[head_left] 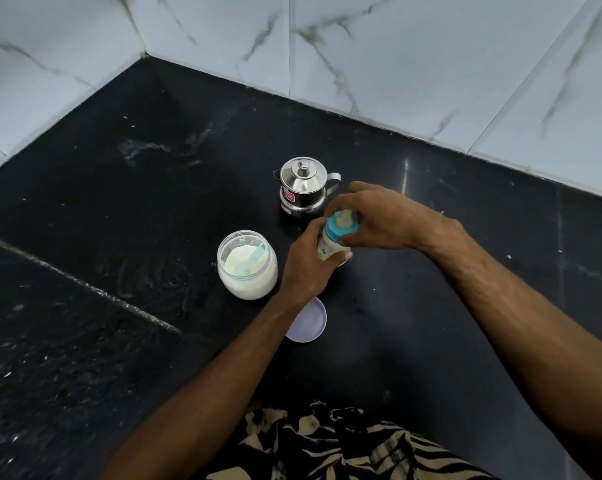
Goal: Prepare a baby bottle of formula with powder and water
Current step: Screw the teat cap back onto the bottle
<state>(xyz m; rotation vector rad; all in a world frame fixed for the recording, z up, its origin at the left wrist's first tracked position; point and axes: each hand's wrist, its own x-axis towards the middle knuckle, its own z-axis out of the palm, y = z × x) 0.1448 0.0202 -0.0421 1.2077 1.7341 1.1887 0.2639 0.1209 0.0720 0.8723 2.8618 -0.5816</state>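
A small baby bottle (329, 249) with a teal collar (337, 229) and a pale teat stands tilted over the black counter. My left hand (304, 265) grips its body from the left. My right hand (372, 216) curls over the top, fingers and thumb on the teal collar. To the left stands an open glass jar (247, 271) of white powder with a teal scoop (252, 261) lying in it. Behind the bottle stands a small steel lidded pot (303, 187) with a handle.
A pale lilac lid (310, 323) lies flat on the counter (154, 202), partly under my left forearm. White marble-look tiled walls meet in a corner at the back left. Patterned cloth shows at the bottom edge.
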